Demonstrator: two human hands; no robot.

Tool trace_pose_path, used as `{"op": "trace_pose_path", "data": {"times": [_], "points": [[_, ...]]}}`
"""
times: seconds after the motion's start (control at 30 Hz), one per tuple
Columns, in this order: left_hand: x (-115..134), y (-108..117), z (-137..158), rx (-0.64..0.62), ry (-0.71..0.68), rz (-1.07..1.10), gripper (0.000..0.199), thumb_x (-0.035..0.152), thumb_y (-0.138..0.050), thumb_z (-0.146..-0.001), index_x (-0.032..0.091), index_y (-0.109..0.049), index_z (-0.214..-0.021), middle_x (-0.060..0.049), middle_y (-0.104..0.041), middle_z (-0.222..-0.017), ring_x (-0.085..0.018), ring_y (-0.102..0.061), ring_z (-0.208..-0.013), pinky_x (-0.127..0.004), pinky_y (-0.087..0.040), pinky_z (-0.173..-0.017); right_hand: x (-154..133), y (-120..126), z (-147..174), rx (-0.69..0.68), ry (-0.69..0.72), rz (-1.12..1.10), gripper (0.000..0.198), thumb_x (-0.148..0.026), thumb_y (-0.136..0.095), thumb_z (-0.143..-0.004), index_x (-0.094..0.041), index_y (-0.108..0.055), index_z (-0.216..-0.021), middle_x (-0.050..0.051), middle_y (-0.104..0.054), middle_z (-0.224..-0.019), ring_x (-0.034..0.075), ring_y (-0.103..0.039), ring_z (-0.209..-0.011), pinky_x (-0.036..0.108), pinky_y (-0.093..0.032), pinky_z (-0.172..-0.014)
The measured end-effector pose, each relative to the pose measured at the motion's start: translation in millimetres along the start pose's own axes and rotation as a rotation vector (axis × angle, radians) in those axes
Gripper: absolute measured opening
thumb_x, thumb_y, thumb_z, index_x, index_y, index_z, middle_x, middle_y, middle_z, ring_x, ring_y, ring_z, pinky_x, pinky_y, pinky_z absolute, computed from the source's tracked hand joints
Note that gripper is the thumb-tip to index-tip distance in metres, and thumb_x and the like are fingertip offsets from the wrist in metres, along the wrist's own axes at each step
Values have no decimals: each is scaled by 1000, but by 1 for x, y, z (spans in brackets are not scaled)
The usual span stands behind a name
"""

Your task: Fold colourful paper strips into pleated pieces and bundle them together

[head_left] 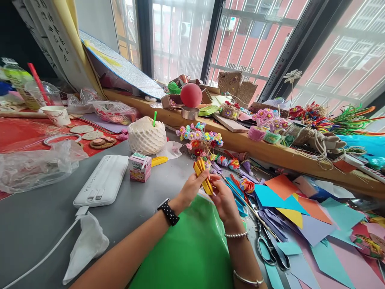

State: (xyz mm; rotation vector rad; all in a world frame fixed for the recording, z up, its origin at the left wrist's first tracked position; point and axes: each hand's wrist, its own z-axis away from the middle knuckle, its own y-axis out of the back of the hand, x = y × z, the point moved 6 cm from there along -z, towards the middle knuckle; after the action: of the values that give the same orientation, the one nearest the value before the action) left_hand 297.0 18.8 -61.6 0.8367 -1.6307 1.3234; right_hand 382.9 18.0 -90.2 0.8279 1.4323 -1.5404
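Note:
Between both hands is a narrow bundle of folded yellow paper [203, 178], held tilted above a green plastic sheet [183, 245]. My left hand [192, 188], with a black dotted watch strap on its wrist, pinches the bundle's left side. Fingers of my right hand [224, 196] close on its lower right end; a beaded bracelet circles that wrist. Another folded yellow piece [159, 161] lies on the grey table beside a small pink drink carton [140, 167]. Right of the hands are scissors [272, 251] and coloured paper sheets [282, 200].
A white power bank [102, 180] with a cable and a crumpled tissue [87, 245] lie on the left. Behind stand a net-wrapped coconut [147, 135] with a green straw and crocheted flowers [200, 138]. A wooden ledge [234, 138] crowded with crafts runs below the window.

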Motion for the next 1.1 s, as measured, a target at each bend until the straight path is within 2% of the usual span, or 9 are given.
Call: {"op": "trace_pose_path", "data": {"times": [0.07, 0.13, 0.27, 0.4, 0.5, 0.67, 0.8, 0.97, 1.1], "points": [[-4, 3, -2, -3, 68, 104, 26, 39, -47, -73, 13, -49, -71, -8, -63, -85, -17, -57, -80, -32, -41, -76, -17, 12, 0, 72, 124, 142, 14, -26, -55, -61, -17, -52, -73, 1, -53, -77, 12, -49, -68, 21, -40, -55], [-4, 3, -2, -14, 80, 174, 22, 36, -49, -73, 14, -47, -69, -8, -62, -88, -17, -56, -83, -32, -40, -79, -32, 18, 2, 115, 235, 321, 19, -30, -56, -63, -17, -52, -77, 2, -54, -79, 14, -50, -71, 23, -41, -58], [-1, 1, 1, 6, 58, 239, 23, 36, -51, -72, 15, -46, -65, -7, -59, -97, -18, -53, -92, -32, -37, -83, -48, 4, 10, 11, 387, 658, 26, -34, -57, -65, -16, -53, -84, 4, -57, -75, 16, -52, -70, 27, -43, -60], [-3, -8, 2, -58, 87, 265, 28, 42, -49, -71, 14, -50, -67, -8, -56, -102, -19, -51, -95, -33, -37, -83, -48, -15, 18, -80, 498, 828, 22, -31, -57, -67, -16, -54, -84, 6, -57, -81, 17, -54, -69, 30, -44, -62], [-7, -11, 2, -98, 102, 282, 31, 44, -49, -70, 14, -51, -68, -9, -56, -101, -20, -50, -94, -34, -38, -82, -41, -20, 18, -135, 490, 844, 23, -28, -55, -68, -17, -51, -88, 6, -57, -83, 17, -54, -69, 30, -44, -62], [-14, -6, 2, -42, 124, 233, 34, 46, -46, -71, 13, -52, -77, -9, -56, -100, -18, -51, -92, -29, -40, -77, -24, -16, 10, -226, 381, 808, 22, -27, -50, -73, -17, -46, -92, 6, -55, -86, 18, -53, -77, 30, -43, -64], [-18, -4, 2, -49, 153, 174, 40, 49, -40, -73, 13, -53, -84, -10, -54, -102, -18, -51, -91, -28, -41, -74, -19, -14, 9, -250, 387, 882, 18, -26, -44, -76, -17, -46, -92, 6, -53, -89, 19, -51, -78, 30, -42, -63], [-19, -1, 1, -82, 114, 38, 42, 48, -40, -74, 14, -54, -95, -9, -56, -98, -18, -48, -96, -30, -35, -83, -24, -17, 13, -263, 496, 948, 16, -23, -40, -77, -18, -47, -91, 6, -53, -89, 19, -49, -78, 31, -38, -67], [-21, 5, -2, -17, 90, -68, 45, 48, -42, -72, 15, -51, -101, -8, -56, -98, -19, -47, -97, -31, -34, -84, -22, -17, 13, -234, 466, 979, 19, -25, -40, -77, -18, -47, -93, 5, -54, -79, 19, -49, -68, 29, -36, -60]]}}
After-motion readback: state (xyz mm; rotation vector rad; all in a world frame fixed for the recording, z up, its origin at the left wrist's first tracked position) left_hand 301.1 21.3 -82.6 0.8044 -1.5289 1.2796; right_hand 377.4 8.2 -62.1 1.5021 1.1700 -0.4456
